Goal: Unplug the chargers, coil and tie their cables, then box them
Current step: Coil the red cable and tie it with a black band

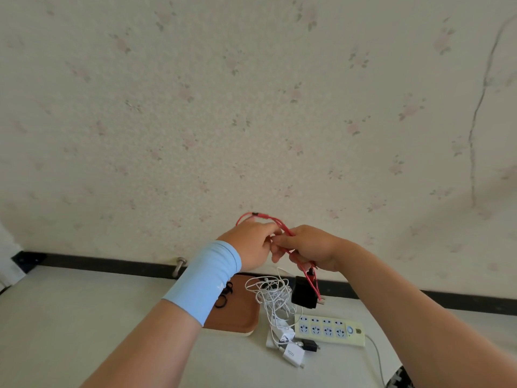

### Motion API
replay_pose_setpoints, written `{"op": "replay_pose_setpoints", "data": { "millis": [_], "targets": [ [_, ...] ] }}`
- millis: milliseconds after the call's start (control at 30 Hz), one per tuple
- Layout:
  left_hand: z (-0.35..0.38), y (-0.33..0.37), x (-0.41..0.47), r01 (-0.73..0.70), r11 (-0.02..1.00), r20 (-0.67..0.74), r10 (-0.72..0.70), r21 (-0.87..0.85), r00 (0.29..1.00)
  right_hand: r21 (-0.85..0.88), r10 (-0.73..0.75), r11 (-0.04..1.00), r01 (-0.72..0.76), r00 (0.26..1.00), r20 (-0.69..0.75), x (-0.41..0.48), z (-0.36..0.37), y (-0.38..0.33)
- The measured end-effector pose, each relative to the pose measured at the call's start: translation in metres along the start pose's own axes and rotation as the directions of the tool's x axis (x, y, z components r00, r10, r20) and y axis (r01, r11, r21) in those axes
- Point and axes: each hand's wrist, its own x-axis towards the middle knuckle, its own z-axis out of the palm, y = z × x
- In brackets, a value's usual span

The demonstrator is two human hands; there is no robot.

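Holding the red cable [275, 221] up in front of the flowery wallpaper with both hands here. My left hand [253, 245] has its grip pinched on the loop near the top. The right hand [310, 247] has its fingers curled tight round the strands a bit lower. The black charger [303, 294] dangles off the cable just under that hand, prongs pointing right. Down on the counter [84, 317] there's a tangle of white cables [272, 295], plus a white 90W charger [292, 354] and a small black charger [310, 345] just beside the pale yellow-green power strip [330, 329]. The brown tray [237, 306] to the left has black hair ties [223, 296] on it.
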Motion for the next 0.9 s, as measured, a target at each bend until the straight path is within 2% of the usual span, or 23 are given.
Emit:
{"op": "replay_pose_setpoints", "data": {
  "millis": [100,167,233,300,367,433,467,533,600,667,733,800,900],
  "targets": [
    [-0.002,-0.002,0.0,0.064,0.997,-0.027,-0.065,-0.038,0.998,0.103,0.003,0.995,0.012,0.99,-0.144,0.003,-0.001,-0.001],
    [-0.006,-0.006,-0.001,0.115,0.993,-0.075,-0.113,0.016,0.991,0.185,0.006,0.982,0.048,0.96,-0.279,0.006,-0.003,-0.002],
    [-0.011,-0.008,-0.002,0.101,0.984,-0.073,-0.091,0.148,0.993,0.311,0.022,0.943,0.115,0.914,-0.405,0.009,-0.005,-0.003],
    [-0.016,-0.006,-0.005,0.089,0.962,0.019,-0.097,0.257,0.995,0.485,0.043,0.849,0.209,0.887,-0.459,0.011,-0.006,-0.005],
    [-0.012,-0.003,-0.007,0.14,0.95,0.146,-0.186,0.278,0.972,0.631,0.044,0.724,0.277,0.895,-0.443,0.01,-0.007,-0.01],
    [-0.001,-0.001,-0.006,0.203,0.915,0.225,-0.292,0.349,0.929,0.701,0.017,0.643,0.309,0.909,-0.416,0.007,-0.006,-0.013],
    [0.002,0.0,-0.005,0.216,0.884,0.24,-0.334,0.414,0.911,0.695,-0.003,0.646,0.316,0.911,-0.412,0.007,-0.005,-0.015],
    [0.005,0.0,-0.003,0.211,0.831,0.257,-0.385,0.515,0.886,0.582,-0.038,0.751,0.312,0.901,-0.433,0.006,-0.002,-0.016],
    [0.002,-0.003,0.0,0.203,0.818,0.272,-0.397,0.538,0.877,0.331,-0.106,0.896,0.297,0.865,-0.49,0.008,0.0,-0.016],
    [-0.001,-0.005,0.0,0.219,0.826,0.276,-0.405,0.52,0.872,0.11,-0.181,0.955,0.275,0.836,-0.518,0.008,0.0,-0.015],
    [-0.001,-0.009,0.002,0.251,0.887,0.252,-0.364,0.388,0.897,-0.089,-0.252,0.967,0.239,0.846,-0.47,0.007,-0.001,-0.012],
    [0.001,-0.015,0.005,0.245,0.957,0.176,-0.27,0.155,0.947,-0.209,-0.254,0.96,0.187,0.899,-0.358,0.006,0.002,-0.006],
    [0.003,-0.022,0.007,0.106,0.99,-0.042,-0.11,-0.093,0.993,-0.164,-0.128,0.982,0.096,0.972,-0.199,0.004,0.008,0.0]
  ]
}}
